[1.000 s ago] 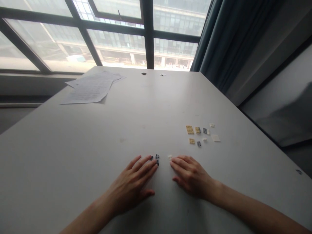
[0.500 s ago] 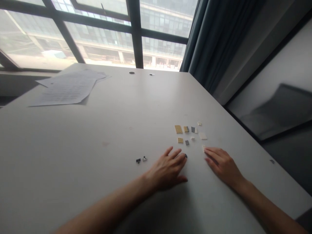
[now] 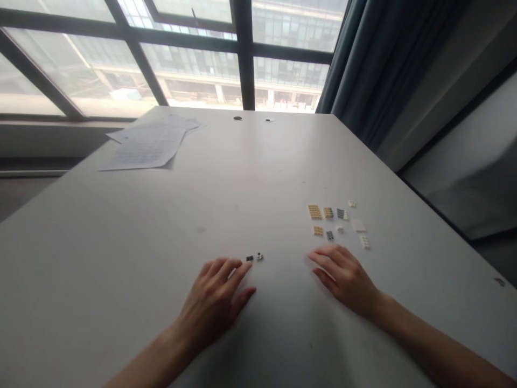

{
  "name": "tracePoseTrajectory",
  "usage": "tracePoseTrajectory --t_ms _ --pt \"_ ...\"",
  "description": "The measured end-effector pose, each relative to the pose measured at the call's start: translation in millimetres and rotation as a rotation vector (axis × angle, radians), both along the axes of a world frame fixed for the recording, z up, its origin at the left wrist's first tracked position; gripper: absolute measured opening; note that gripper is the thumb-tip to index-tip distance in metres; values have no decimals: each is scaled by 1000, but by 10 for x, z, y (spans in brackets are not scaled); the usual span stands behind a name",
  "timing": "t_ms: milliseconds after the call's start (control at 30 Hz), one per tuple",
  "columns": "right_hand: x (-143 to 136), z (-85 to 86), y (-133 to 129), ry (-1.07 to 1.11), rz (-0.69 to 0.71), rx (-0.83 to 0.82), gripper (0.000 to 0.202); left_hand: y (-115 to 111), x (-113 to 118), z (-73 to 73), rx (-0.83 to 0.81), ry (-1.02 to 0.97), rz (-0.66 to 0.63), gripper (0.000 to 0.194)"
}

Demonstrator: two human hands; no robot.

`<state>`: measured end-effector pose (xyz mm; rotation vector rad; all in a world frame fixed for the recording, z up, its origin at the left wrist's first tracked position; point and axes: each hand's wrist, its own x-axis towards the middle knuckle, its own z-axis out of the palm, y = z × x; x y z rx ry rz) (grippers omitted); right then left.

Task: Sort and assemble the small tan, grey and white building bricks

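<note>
My left hand [image 3: 220, 293] lies low over the white table, thumb spread from the fingers. Its index fingertip is at the near edge of a small dark building-brick piece [image 3: 249, 258]. Just right of that sits a small white-and-black piece [image 3: 259, 257]. My right hand [image 3: 343, 277] rests nearer the brick group, fingers stretched to the left and thumb apart; no held thing shows. Beyond its fingers are a grey brick [image 3: 330, 235], a small white piece [image 3: 340, 229] and a yellow brick [image 3: 318, 230]. A white studded brick [image 3: 365, 242] lies to its right.
Behind these are a larger yellow brick [image 3: 314, 211], a yellow-and-grey one [image 3: 328, 212], a grey-and-white one [image 3: 342, 214], a white plate [image 3: 358, 226] and a white piece [image 3: 352, 203]. Paper sheets [image 3: 147, 143] lie at the table's far left, near the window.
My left hand has moved left to the small dark piece. My right hand has left the white studded brick and moved left. The view has turned slightly left.
</note>
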<state>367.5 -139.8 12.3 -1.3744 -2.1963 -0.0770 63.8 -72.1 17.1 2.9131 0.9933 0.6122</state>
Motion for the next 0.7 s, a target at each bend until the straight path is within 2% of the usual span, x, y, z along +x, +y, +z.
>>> tracePoseTrajectory --t_ms 67,133,267,433,533,700 --pt "-318 23 209 20 144 -5 28 -3 -66 -66 -28 9 59 30" --pt "-582 33 406 -6 248 -33 29 16 -21 -105 -39 -13 78 27" --pt "-875 24 628 -87 317 -115 22 125 151 -101 -52 -73 96 19" --pt "-822 -16 581 -88 241 -182 18 261 219 -92 -132 -77 45 16" --pt "-689 -49 499 -17 128 -199 18 304 249 -110 -168 -84 -41 16" --pt "-591 -65 436 178 -65 -278 3 358 419 -120 -244 -137 -148 15"
